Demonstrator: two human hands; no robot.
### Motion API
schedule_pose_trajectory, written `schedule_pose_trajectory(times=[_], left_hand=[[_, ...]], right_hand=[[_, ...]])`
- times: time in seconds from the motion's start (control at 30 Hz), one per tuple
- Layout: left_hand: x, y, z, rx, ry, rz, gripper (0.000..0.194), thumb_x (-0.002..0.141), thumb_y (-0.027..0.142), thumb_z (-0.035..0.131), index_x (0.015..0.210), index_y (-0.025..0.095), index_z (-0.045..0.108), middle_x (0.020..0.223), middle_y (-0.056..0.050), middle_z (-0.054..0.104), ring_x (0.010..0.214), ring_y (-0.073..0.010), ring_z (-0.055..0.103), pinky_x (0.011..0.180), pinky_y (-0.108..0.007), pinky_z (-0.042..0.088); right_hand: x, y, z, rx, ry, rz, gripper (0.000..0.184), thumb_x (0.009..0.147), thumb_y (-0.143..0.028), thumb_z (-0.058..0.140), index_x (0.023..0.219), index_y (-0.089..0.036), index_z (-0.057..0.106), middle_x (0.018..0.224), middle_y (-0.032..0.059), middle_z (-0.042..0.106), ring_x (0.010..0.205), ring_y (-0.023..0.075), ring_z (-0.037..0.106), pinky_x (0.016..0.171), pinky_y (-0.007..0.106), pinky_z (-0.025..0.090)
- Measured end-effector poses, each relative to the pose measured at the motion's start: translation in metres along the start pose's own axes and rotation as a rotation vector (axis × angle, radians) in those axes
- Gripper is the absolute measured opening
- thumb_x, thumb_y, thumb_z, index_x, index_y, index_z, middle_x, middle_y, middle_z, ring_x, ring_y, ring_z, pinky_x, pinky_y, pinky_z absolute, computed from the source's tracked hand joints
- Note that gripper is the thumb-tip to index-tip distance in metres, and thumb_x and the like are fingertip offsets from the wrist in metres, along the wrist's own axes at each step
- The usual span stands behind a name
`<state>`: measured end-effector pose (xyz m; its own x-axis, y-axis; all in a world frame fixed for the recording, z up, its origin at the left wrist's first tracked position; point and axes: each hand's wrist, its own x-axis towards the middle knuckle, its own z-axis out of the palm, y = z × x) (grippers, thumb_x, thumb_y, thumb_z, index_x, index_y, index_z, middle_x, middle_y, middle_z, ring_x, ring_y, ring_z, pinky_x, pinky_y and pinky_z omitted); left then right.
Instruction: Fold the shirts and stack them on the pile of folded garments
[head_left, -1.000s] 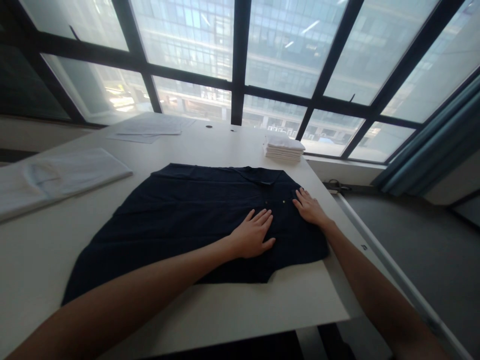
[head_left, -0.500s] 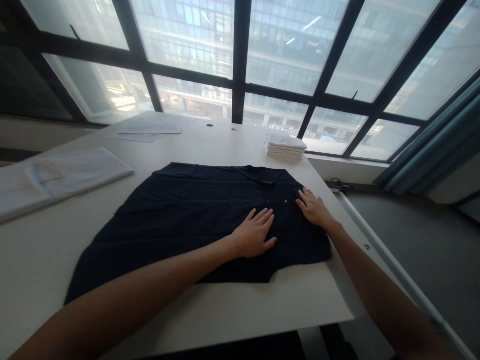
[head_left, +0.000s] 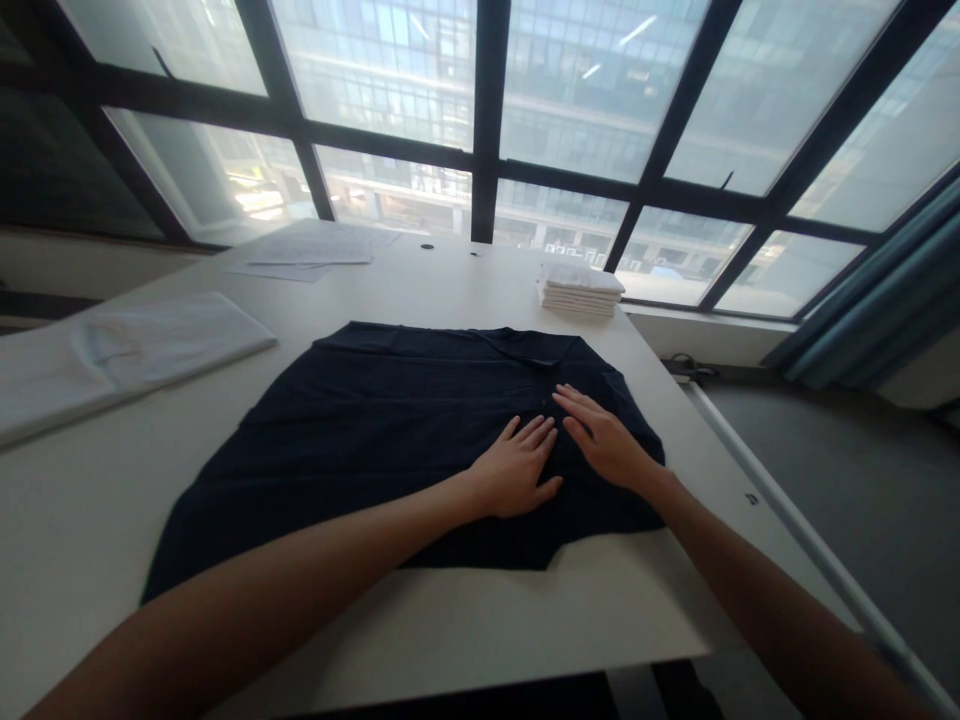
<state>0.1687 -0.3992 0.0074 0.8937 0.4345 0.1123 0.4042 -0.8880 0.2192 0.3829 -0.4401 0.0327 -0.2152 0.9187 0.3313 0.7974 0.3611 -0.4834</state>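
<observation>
A dark navy garment (head_left: 375,430), which looks like an apron with a strap near its far edge, lies spread flat across the white table (head_left: 637,600). Flat on its middle right rests my left hand (head_left: 517,467), fingers spread and holding nothing. Just to the right, my right hand (head_left: 604,437) is on or just above the same cloth, fingers stretched out toward the left. The fingertips of the two hands are close together but apart. Part of the garment's near side is hidden under my left forearm.
Folded white cloths (head_left: 579,289) stand in a stack at the far right corner. A flat package in clear plastic (head_left: 150,345) lies at the left, with paper sheets (head_left: 315,250) behind it. Windows (head_left: 570,100) rise beyond the table; a blue curtain (head_left: 862,300) hangs at right.
My right hand has moved left across the garment, from its right edge toward my left hand. My left hand stays in place on the cloth. The view has shifted slightly.
</observation>
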Motion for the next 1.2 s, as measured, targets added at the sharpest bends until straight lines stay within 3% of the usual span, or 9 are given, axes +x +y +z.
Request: schedule_pose_trajectory(times=[0.07,0.17,0.3,0.4,0.53,0.63,0.73,0.93,1.2], left_hand=[[0.000,0.001,-0.001,0.004,0.008,-0.001,0.075,0.101,0.054,0.043,0.159,0.007,0.034,0.169,-0.019,0.026,0.159,-0.0306,0.017,0.128,-0.053,0.011],[0.000,0.001,-0.003,0.011,0.011,0.000,0.074,0.100,0.053,0.044,0.158,0.009,0.035,0.168,-0.019,0.027,0.159,-0.0299,0.018,0.127,-0.053,0.012],[-0.001,0.001,-0.003,0.015,0.006,-0.006,0.073,0.101,0.054,0.042,0.158,0.010,0.035,0.167,-0.019,0.031,0.158,-0.0289,0.021,0.127,-0.051,0.013],[-0.001,0.000,-0.002,0.020,0.000,-0.012,0.073,0.102,0.055,0.039,0.159,0.010,0.034,0.168,-0.019,0.029,0.158,-0.0289,0.020,0.127,-0.050,0.012],[0.000,-0.001,0.000,0.021,-0.009,0.002,0.074,0.103,0.056,0.037,0.160,0.009,0.033,0.169,-0.017,0.025,0.159,-0.0283,0.017,0.128,-0.050,0.011],[0.000,-0.002,0.000,0.021,-0.014,0.006,0.074,0.103,0.056,0.035,0.160,0.008,0.033,0.170,-0.017,0.024,0.159,-0.0283,0.017,0.127,-0.051,0.011],[0.000,-0.002,-0.001,0.031,-0.012,0.002,0.074,0.103,0.056,0.036,0.160,0.010,0.032,0.169,-0.017,0.025,0.159,-0.0286,0.018,0.127,-0.051,0.012],[0.000,-0.002,0.000,0.041,-0.002,-0.001,0.074,0.103,0.056,0.037,0.160,0.010,0.033,0.169,-0.017,0.026,0.158,-0.0286,0.020,0.127,-0.049,0.012],[0.000,-0.002,0.001,0.039,-0.003,-0.002,0.074,0.103,0.057,0.035,0.160,0.010,0.033,0.169,-0.017,0.026,0.159,-0.0281,0.019,0.127,-0.049,0.011]], right_hand=[[-0.002,-0.007,0.009,0.068,-0.041,-0.047,0.052,0.108,-0.041,0.039,0.157,-0.026,0.046,0.164,0.0070,0.041,0.154,0.0222,0.031,0.128,0.050,0.025],[-0.002,-0.005,0.026,0.137,-0.002,-0.023,0.054,0.109,-0.041,0.034,0.161,-0.026,0.039,0.166,0.0068,0.037,0.156,0.0202,0.028,0.128,0.049,0.023],[0.001,0.003,0.035,0.096,0.032,0.009,0.053,0.109,-0.040,0.033,0.158,-0.025,0.045,0.164,0.0096,0.042,0.154,0.0219,0.031,0.127,0.051,0.025],[0.005,0.012,0.020,-0.021,0.133,0.036,0.053,0.108,-0.037,0.033,0.156,-0.023,0.047,0.163,0.0100,0.043,0.155,0.0227,0.031,0.127,0.052,0.024],[0.009,0.044,-0.012,-0.212,0.319,0.238,0.057,0.106,-0.034,0.031,0.158,-0.016,0.044,0.164,0.0128,0.040,0.156,0.0252,0.027,0.127,0.054,0.022],[0.008,0.073,-0.021,-0.311,0.229,0.355,0.060,0.105,-0.036,0.030,0.160,-0.014,0.039,0.167,0.0138,0.035,0.157,0.0269,0.023,0.126,0.055,0.022],[0.006,0.089,-0.013,-0.368,0.070,0.392,0.062,0.106,-0.042,0.028,0.161,-0.014,0.036,0.168,0.0141,0.031,0.158,0.0273,0.022,0.125,0.055,0.024],[0.007,0.089,0.002,-0.478,-0.082,0.394,0.067,0.108,-0.054,0.025,0.161,-0.014,0.037,0.168,0.0148,0.030,0.158,0.0284,0.021,0.125,0.056,0.020],[0.009,0.086,-0.001,-0.478,-0.096,0.411,0.065,0.108,-0.051,0.029,0.160,-0.012,0.039,0.168,0.0145,0.032,0.157,0.0281,0.022,0.126,0.054,0.021]])
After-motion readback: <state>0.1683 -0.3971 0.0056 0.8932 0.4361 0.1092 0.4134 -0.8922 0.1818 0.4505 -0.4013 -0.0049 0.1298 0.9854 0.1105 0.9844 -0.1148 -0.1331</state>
